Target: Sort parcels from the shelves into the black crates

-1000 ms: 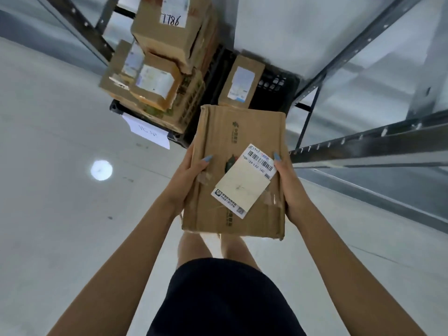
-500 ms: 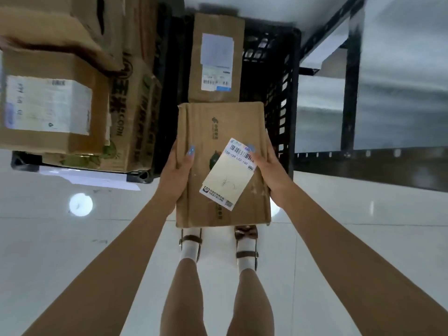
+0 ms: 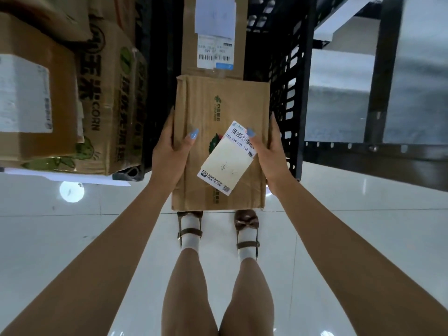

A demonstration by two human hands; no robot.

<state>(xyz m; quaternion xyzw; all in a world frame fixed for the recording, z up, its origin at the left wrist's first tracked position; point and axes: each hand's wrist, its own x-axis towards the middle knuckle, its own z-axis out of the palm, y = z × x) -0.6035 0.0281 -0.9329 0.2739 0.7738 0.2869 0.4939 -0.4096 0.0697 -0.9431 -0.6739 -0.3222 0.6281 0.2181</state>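
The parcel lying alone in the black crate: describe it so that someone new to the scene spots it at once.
Find the black lattice crate right of the stacked boxes. Inside, beyond the hand-held parcel, lies a narrow cardboard parcel. Its white label sits straight with a blue strip; the held one's is slanted.

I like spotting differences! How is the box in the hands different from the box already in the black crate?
The held box is gripped by the left hand and right hand over the near edge of the crate; the box in the crate lies inside, untouched. The held box wears a cream label stuck on crooked; the box in the crate wears a white label with a blue strip, set straight. Both are brown cardboard.
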